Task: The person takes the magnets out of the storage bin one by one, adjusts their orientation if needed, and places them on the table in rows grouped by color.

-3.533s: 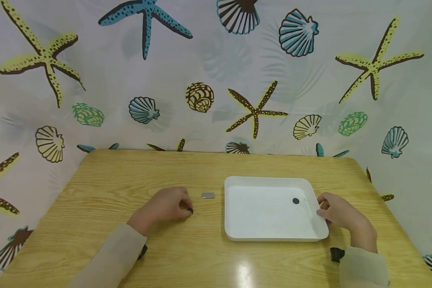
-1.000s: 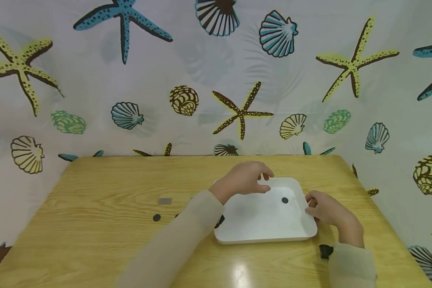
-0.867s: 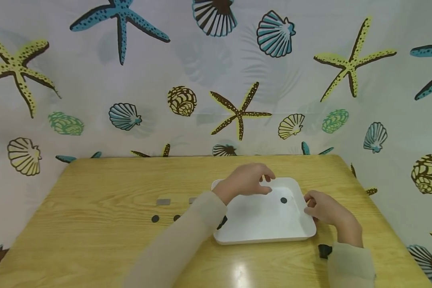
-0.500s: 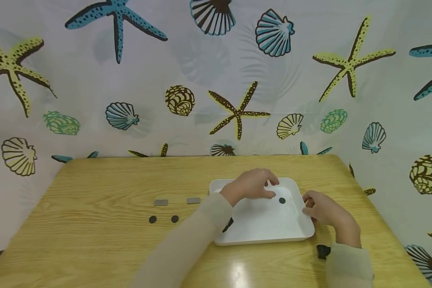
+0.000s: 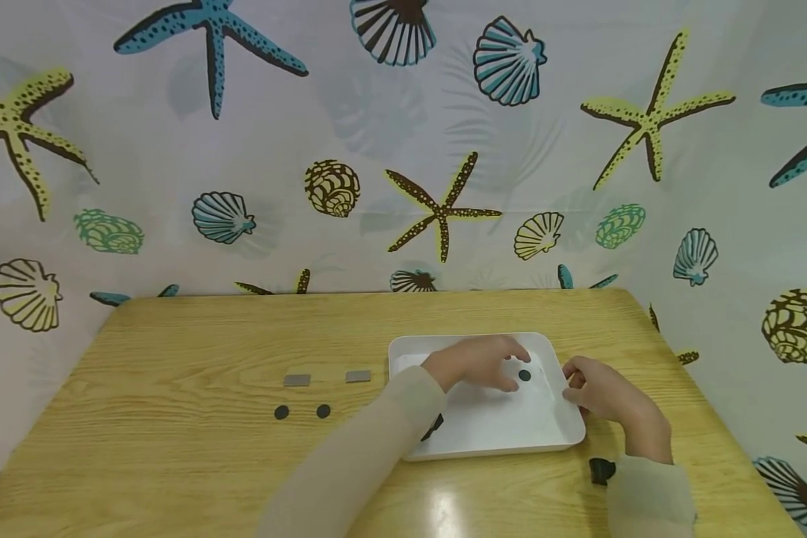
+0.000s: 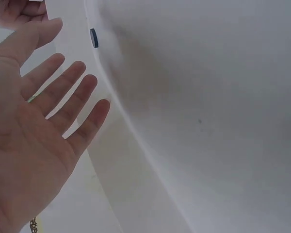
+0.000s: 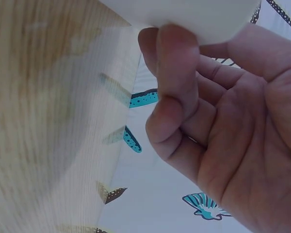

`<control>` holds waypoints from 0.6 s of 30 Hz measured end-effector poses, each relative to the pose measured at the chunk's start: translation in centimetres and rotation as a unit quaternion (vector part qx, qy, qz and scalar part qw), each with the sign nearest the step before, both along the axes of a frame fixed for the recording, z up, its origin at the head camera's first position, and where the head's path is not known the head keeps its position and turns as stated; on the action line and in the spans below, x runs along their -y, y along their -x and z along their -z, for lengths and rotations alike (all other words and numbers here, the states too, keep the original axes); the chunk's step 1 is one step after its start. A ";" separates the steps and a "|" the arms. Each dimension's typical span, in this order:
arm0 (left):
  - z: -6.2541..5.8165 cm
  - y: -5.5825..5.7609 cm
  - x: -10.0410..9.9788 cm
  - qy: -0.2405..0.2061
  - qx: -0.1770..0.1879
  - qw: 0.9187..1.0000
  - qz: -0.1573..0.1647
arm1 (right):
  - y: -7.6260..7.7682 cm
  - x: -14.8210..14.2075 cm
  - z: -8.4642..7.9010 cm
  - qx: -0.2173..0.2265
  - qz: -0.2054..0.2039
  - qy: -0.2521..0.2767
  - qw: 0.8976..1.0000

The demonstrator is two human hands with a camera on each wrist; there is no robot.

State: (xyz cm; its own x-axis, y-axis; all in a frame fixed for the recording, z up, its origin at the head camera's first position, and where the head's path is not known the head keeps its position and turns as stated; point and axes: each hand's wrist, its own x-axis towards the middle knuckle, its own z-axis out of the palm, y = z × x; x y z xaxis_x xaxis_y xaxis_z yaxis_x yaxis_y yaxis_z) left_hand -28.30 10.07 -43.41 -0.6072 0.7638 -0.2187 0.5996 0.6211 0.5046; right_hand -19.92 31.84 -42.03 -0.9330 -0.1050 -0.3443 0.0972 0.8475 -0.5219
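Note:
A shallow white tray [image 5: 484, 448] stands on the wooden table, right of the middle. One small dark round disc [image 5: 524, 375] lies inside it, toward the right; the left wrist view shows the same disc [image 6: 94, 38] near the tray's wall. My left hand [image 5: 477, 362] hovers over the tray with fingers spread and nothing in them, its fingertips just left of the disc. My right hand [image 5: 601, 388] grips the tray's right rim. In the right wrist view its fingers [image 7: 177, 63] curl under the white edge, thumb on the other side.
Left of the tray on the table [image 5: 175, 448] lie two grey rectangular pieces, one farther left [image 5: 297, 380] and a second rectangle [image 5: 359, 376]. Before them are two dark discs, a left disc [image 5: 281, 412] and a right disc [image 5: 323, 411]. A patterned curtain [image 5: 276, 149] hangs behind.
My left hand went from pinching a dark disc on the table to open over the tray, and lately lowers toward the disc inside. The right hand keeps its grip. The view has shifted right.

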 end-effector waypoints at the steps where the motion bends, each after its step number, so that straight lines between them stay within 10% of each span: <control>1: 0.1 0.0 -0.1 0.003 -0.001 1.000 0.007 | 0.0 0.0 0.0 0.000 0.000 -0.001 1.000; 18: 1.3 -0.5 -1.0 -0.012 0.008 0.998 0.056 | -0.1 0.0 -0.1 0.005 0.003 0.002 1.000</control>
State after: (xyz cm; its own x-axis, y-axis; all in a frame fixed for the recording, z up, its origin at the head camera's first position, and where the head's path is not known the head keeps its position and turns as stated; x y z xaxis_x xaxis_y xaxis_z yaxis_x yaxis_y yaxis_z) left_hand -27.85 11.04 -44.70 -0.5147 0.8318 -0.2078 0.6566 0.5382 0.5284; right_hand -19.86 31.85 -41.93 -0.9303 -0.1019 -0.3524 0.1064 0.8445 -0.5250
